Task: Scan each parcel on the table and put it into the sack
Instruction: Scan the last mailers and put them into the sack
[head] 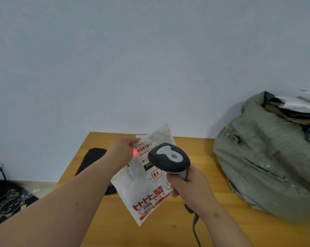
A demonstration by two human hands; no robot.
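The left hand (123, 151) pinches the upper edge of a white parcel (147, 182), holding it up above the counter (168, 229), while the right hand (188, 188) has its grip wrapped round the handle of a scanner (169, 158) aimed at the parcel's label; a red glow shows at the label's edge. The sack (268, 157), right of the parcel, already bulges with packages. Behind the parcel lies a black parcel (91, 161), seemingly unscanned, so this scan, its bagging and at least one more remain.
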